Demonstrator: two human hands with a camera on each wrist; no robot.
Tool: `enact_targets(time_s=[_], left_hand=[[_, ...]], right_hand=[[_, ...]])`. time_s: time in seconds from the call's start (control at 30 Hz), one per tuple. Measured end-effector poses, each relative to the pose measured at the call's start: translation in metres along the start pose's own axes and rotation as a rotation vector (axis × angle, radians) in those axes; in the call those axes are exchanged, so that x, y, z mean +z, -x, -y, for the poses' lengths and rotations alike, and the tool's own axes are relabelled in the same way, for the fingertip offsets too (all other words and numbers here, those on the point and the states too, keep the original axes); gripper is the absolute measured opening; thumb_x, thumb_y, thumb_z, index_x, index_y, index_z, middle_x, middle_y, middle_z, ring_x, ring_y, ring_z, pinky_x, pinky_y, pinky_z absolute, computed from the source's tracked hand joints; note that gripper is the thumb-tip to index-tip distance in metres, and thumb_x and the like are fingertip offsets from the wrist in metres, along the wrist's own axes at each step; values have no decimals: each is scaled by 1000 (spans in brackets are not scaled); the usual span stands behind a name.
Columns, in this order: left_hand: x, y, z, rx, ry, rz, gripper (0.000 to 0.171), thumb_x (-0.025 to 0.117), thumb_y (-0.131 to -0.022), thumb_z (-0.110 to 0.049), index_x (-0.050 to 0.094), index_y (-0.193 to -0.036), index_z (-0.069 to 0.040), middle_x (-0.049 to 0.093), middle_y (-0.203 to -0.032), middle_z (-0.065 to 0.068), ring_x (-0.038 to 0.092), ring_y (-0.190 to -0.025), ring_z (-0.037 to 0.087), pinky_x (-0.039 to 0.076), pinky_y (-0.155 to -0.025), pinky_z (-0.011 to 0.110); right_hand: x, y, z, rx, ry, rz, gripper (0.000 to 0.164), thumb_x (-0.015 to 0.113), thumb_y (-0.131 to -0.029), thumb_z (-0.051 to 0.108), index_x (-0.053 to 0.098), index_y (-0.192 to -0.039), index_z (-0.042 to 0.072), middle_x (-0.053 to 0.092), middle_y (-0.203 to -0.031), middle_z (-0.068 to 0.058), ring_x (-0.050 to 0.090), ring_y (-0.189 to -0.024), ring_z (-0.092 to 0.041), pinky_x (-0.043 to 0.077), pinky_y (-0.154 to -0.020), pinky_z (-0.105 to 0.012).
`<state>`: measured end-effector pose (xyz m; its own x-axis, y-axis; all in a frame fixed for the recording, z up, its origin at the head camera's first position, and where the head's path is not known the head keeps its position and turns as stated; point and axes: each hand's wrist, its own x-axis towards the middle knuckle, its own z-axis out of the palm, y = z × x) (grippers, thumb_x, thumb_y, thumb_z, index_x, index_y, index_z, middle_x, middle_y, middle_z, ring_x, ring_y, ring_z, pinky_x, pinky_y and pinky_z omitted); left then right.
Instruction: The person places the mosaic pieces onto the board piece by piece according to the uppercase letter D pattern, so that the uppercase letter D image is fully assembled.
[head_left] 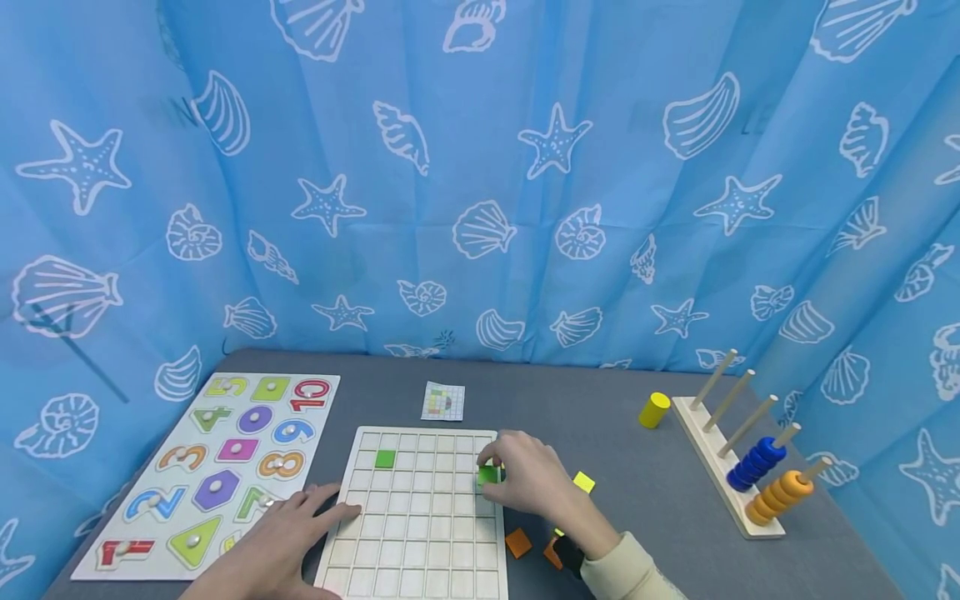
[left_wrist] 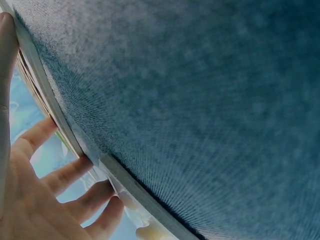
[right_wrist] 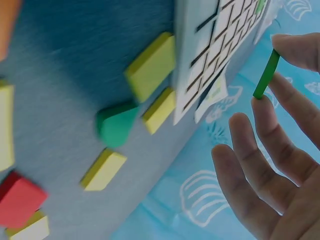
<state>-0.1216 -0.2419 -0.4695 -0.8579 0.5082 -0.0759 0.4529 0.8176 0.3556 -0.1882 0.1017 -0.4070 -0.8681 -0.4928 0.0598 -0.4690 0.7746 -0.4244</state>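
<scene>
My right hand (head_left: 531,473) pinches a thin green square tile (right_wrist: 267,73) between thumb and fingertips, over the right side of a white gridded board (head_left: 408,529). In the right wrist view the tile is held edge-on, and the other fingers are spread apart. Another green square tile (head_left: 385,459) sits in a grid square near the board's upper left. My left hand (head_left: 288,533) rests along the board's left edge, its fingertips touching the rim and its thumb by the near corner.
Loose pieces lie right of the board: orange blocks (head_left: 517,543), yellow blocks (right_wrist: 150,65), a green rounded piece (right_wrist: 115,125) and a red block (right_wrist: 20,200). A number puzzle (head_left: 161,557) lies left, a pattern card (head_left: 442,402) behind. Farther right stand a yellow cylinder (head_left: 654,410) and a bead stacker (head_left: 701,429).
</scene>
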Motion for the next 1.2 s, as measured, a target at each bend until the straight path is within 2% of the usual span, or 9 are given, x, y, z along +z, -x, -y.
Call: enact_targets(time_s=[0.33,0.63,0.93,1.2], left_hand=[[0,-1,1,9,12,0,97,79,-66,-78,55,-143,-25,49,-149,21,53,-127,57,46,-90,75],[1,0,3,-4,12,12,95,79,-67,-77,55,-143,-26,49,-150,22,52,-128,57,45,-90,75],[0,0,2,-19,19,20,96,79,-66,-77,55,-143,-26,49,-150,22,52,-128,57,44,-92,76],[1,-1,1,-14,8,13,97,77,-66,-80,55,-144,-27,49,-150,21,53,-128,55,45,-92,75]], right_hand=[[7,-25,24,-60,-7,-22,23,76,-78,9,81,-100,10,71,-93,-5,65,-82,-16,43,-53,-22],[26,-47,41,-80,-16,-9,26,77,-78,11,81,-104,11,72,-97,-6,67,-85,-16,46,-54,-21],[43,-65,55,-46,-16,-11,26,80,-79,16,81,-104,13,69,-96,-2,61,-80,-9,44,-55,-20],[58,-77,54,-11,-51,6,25,82,-78,14,81,-103,13,74,-101,-4,61,-74,-8,43,-53,-20]])
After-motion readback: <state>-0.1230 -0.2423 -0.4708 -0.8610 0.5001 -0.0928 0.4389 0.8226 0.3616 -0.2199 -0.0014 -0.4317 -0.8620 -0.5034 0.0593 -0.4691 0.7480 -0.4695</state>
